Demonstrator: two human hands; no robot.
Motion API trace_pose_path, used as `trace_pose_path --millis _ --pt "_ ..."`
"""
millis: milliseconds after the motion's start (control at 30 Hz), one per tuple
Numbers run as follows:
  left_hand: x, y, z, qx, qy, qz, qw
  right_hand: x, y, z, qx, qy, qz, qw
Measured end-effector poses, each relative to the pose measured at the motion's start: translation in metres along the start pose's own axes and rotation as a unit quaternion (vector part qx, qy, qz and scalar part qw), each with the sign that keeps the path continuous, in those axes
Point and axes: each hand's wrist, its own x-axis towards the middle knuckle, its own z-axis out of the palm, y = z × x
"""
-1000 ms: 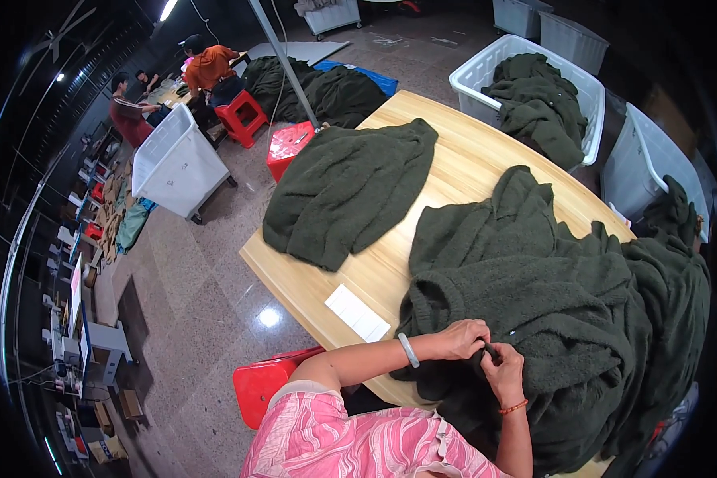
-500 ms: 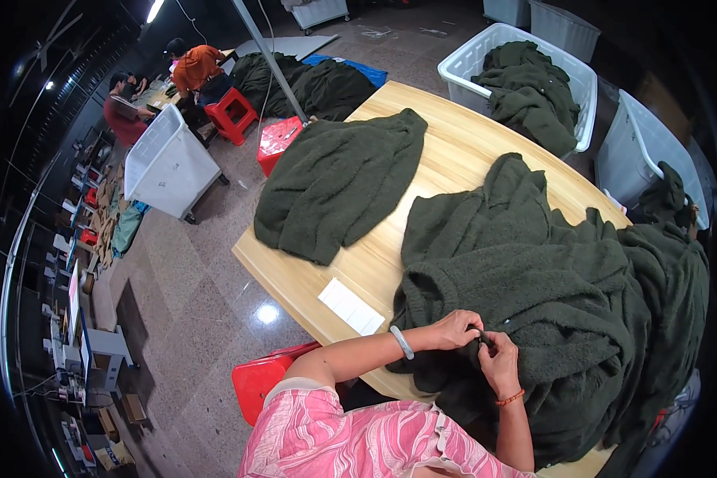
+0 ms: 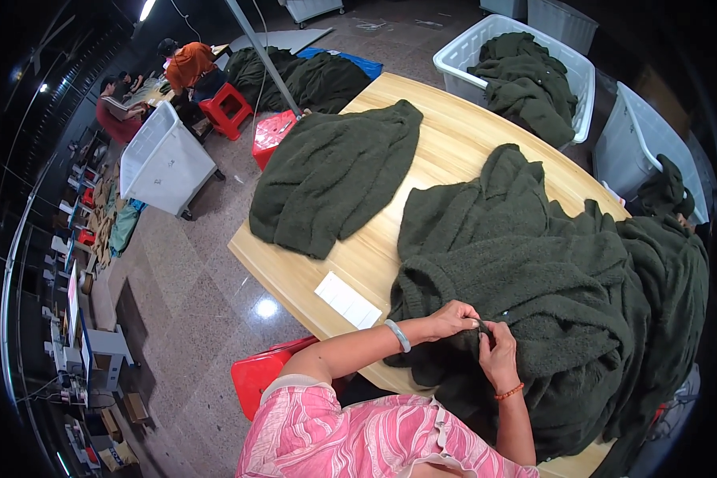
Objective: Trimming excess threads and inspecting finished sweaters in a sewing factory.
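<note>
A dark green knitted garment (image 3: 526, 295) lies heaped in front of me over the near side of the table. My left hand (image 3: 455, 319) pinches a narrow edge of it between thumb and fingers. Close beside, my right hand (image 3: 499, 355) is closed on the same edge, its fingertips a short way from the left ones. What sits between the fingertips is too small to make out. Another dark green knitted garment (image 3: 338, 175) is spread flat on the table's left part. Near my left forearm lies a white paper sheet (image 3: 348, 300).
The wooden table (image 3: 402, 195) carries the garments. White bins (image 3: 462, 80) with green knitwear stand beyond it at right. Red stools (image 3: 228, 111) and a wheeled white bin (image 3: 167, 171) are at left. A metal pole (image 3: 263, 56) rises behind; people sit working far left.
My view has shifted slightly. Both hands stay on the garment's edge, with small finger movements; the strip between them shows a little more stretched out.
</note>
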Motion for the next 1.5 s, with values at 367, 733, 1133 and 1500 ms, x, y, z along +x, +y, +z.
trace_pose_path --millis 367,733,1133,1500 --pt "-0.004 -0.010 0.004 -0.041 0.040 0.012 0.998 0.005 -0.003 -0.002 0.009 -0.019 0.001 1.000" --pt "-0.017 0.022 0.009 0.187 0.059 0.176 0.965 -0.003 0.008 0.001 0.118 -0.028 0.125 0.985" --pt "-0.019 0.020 0.014 0.166 0.070 0.161 0.970 -0.003 0.013 -0.002 0.168 -0.041 0.140 0.975" --pt "-0.033 0.025 0.017 0.126 0.073 0.148 0.978 -0.005 -0.015 0.006 0.058 0.029 0.039 0.997"
